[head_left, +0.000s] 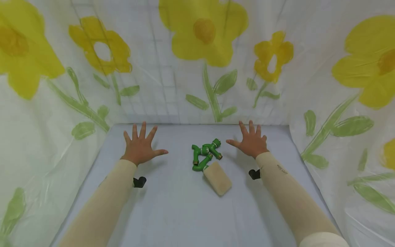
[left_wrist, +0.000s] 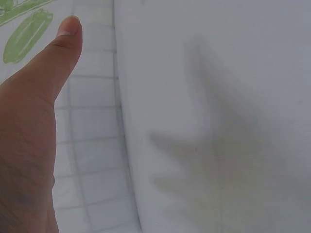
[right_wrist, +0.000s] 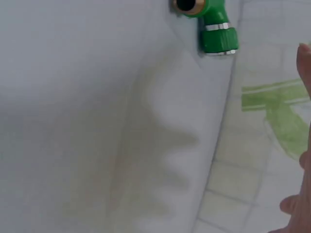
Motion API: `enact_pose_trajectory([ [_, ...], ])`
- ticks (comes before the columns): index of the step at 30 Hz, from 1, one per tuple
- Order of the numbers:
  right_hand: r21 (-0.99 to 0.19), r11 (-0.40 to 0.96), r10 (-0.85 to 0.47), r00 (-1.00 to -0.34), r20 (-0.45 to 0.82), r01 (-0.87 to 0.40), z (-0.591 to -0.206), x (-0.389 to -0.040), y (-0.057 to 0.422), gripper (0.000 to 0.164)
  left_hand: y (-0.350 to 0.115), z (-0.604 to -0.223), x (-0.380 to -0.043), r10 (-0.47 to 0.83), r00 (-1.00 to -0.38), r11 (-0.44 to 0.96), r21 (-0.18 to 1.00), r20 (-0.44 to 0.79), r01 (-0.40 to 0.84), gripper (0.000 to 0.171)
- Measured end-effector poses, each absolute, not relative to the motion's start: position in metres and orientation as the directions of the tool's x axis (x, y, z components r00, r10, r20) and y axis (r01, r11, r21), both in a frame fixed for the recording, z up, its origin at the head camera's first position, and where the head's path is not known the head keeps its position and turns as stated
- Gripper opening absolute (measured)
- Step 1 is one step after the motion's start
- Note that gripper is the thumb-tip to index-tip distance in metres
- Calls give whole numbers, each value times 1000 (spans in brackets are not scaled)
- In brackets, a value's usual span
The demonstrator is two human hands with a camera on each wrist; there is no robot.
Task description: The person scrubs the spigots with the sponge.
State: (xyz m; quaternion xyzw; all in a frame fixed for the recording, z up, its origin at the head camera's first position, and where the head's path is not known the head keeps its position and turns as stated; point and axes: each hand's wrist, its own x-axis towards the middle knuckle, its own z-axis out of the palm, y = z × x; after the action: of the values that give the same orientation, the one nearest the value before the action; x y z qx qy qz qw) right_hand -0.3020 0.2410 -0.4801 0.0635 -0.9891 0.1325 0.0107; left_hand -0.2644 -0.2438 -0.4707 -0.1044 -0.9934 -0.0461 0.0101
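Both hands are held over the table with fingers spread, and neither holds anything. On the left is the left hand [head_left: 140, 148], its thumb pointing toward the middle; the left wrist view shows its thumb side [left_wrist: 29, 126]. On the right, the right hand [head_left: 252, 142] has its thumb near a cluster of green Y-shaped hose connectors [head_left: 213, 148] with brass threaded ends, apart from them. One green connector [right_wrist: 218, 39] appears at the top of the right wrist view. A beige sponge-like block [head_left: 218, 179] lies at the cluster's near end, partly covering one connector.
A pale table [head_left: 176, 212] lies under everything. White curtains with yellow flowers [head_left: 205, 31] hang at the back and both sides, close to the table's edges. A black wrist-mount piece [head_left: 140, 182] sticks out by the left wrist, another [head_left: 254, 174] by the right.
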Motion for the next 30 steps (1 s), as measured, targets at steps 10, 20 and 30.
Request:
enact_pose_trajectory([
  [10, -873, 433, -60, -974, 220, -224, -466, -281, 253, 101, -247, -473, -265, 192, -981, 975, 119, -3, 190, 130],
  [20, -901, 351, -90, -967, 239, -256, -471, -252, 227, 102, -243, -468, -265, 188, -982, 975, 121, -10, 186, 129],
  [30, -860, 380, -224, -936, 272, -341, -510, -182, 176, 110, -239, -474, -263, 199, -980, 971, 140, -25, 194, 131],
])
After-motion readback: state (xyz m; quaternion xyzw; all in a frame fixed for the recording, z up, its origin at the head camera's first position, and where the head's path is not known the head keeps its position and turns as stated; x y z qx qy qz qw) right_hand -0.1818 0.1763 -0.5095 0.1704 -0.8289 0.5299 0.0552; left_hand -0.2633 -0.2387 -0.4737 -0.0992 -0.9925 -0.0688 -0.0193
